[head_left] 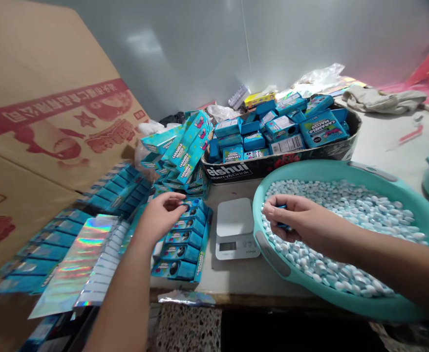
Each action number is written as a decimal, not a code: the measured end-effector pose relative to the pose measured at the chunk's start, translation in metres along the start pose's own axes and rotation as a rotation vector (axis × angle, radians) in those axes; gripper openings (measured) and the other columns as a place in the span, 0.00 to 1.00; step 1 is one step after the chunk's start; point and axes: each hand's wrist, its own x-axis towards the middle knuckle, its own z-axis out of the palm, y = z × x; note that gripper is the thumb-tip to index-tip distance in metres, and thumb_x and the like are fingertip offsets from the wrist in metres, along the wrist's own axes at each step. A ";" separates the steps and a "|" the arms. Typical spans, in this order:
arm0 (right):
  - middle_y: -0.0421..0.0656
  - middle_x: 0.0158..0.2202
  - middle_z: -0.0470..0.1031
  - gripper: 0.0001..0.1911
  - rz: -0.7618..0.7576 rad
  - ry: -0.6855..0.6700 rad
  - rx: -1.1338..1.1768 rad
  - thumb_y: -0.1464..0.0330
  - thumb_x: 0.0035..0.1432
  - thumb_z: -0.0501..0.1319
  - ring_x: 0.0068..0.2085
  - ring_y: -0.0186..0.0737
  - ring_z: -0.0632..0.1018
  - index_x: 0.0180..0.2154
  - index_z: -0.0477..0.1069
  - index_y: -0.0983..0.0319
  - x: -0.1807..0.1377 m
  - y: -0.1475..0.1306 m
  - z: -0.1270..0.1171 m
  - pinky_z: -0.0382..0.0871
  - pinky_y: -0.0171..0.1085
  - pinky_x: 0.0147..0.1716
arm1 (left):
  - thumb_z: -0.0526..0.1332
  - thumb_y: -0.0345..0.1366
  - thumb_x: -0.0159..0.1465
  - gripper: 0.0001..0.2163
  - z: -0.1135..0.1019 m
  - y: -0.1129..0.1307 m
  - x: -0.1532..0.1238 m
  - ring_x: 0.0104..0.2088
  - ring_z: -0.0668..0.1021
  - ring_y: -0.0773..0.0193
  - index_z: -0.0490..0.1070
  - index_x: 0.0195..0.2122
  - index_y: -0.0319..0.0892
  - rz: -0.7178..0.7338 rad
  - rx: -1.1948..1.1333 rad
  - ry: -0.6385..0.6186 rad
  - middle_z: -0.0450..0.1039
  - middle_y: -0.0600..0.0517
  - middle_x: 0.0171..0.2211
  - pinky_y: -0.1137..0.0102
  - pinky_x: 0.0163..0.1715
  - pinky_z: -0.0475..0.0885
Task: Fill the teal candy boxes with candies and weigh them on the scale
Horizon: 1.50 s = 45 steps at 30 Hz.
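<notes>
My left hand is over a display tray of small blue candy boxes. Its fingers are curved, thumb and forefinger slightly apart at the tray's far end, and no object shows between them. My right hand is closed around a small blue candy box, mostly hidden by the fingers. That hand hovers above the left side of a turquoise basin heaped with white and pale-blue wrapped candies. Between the hands lies a white digital scale, its plate bare.
Behind the scale, a black carton overflows with blue candy boxes. Folded display trays are piled beside it. At left stand a large cardboard box, more filled trays and shiny holographic sheets. A cloth lies at back right.
</notes>
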 end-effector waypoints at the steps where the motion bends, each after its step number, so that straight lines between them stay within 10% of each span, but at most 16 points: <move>1: 0.35 0.20 0.63 0.27 -0.014 0.005 -0.006 0.48 0.52 0.71 0.22 0.31 0.63 0.29 0.63 0.61 0.000 0.000 0.000 0.49 0.32 0.21 | 0.62 0.50 0.53 0.21 -0.004 -0.007 0.015 0.41 0.79 0.57 0.74 0.43 0.41 -0.006 0.114 -0.166 0.78 0.48 0.37 0.66 0.40 0.75; 6: 0.35 0.20 0.64 0.27 -0.026 0.023 -0.008 0.48 0.52 0.71 0.21 0.31 0.64 0.29 0.63 0.61 0.001 -0.003 -0.001 0.48 0.32 0.20 | 0.67 0.53 0.44 0.22 0.003 -0.020 0.067 0.26 0.76 0.58 0.71 0.34 0.43 -0.066 0.389 -0.427 0.72 0.54 0.23 0.69 0.24 0.66; 21: 0.36 0.19 0.66 0.30 0.132 0.022 -0.055 0.42 0.50 0.69 0.20 0.31 0.65 0.31 0.64 0.61 -0.004 -0.008 0.002 0.51 0.31 0.19 | 0.74 0.44 0.35 0.17 0.024 0.047 0.114 0.25 0.72 0.61 0.69 0.19 0.44 0.120 0.941 -0.848 0.69 0.56 0.18 0.68 0.29 0.62; 33: 0.34 0.16 0.65 0.22 0.158 -0.065 -0.085 0.49 0.56 0.66 0.18 0.29 0.63 0.31 0.64 0.60 -0.005 -0.001 0.008 0.52 0.29 0.18 | 0.72 0.48 0.39 0.19 0.013 -0.008 0.118 0.24 0.71 0.64 0.68 0.25 0.45 0.139 0.565 -0.822 0.71 0.58 0.21 0.71 0.23 0.61; 41: 0.34 0.16 0.65 0.24 0.129 -0.024 -0.023 0.47 0.54 0.66 0.18 0.29 0.63 0.31 0.64 0.60 0.001 0.000 0.004 0.53 0.29 0.17 | 0.54 0.66 0.54 0.34 0.001 -0.038 0.087 0.39 0.78 0.57 0.74 0.45 0.39 0.036 0.230 -0.532 0.78 0.45 0.39 0.67 0.39 0.72; 45: 0.35 0.17 0.65 0.27 0.118 0.017 -0.008 0.45 0.51 0.67 0.19 0.30 0.63 0.31 0.63 0.60 0.003 0.001 0.002 0.52 0.29 0.18 | 0.66 0.65 0.45 0.33 0.008 -0.043 0.101 0.38 0.77 0.57 0.76 0.38 0.39 -0.049 0.202 -0.576 0.78 0.47 0.35 0.68 0.37 0.71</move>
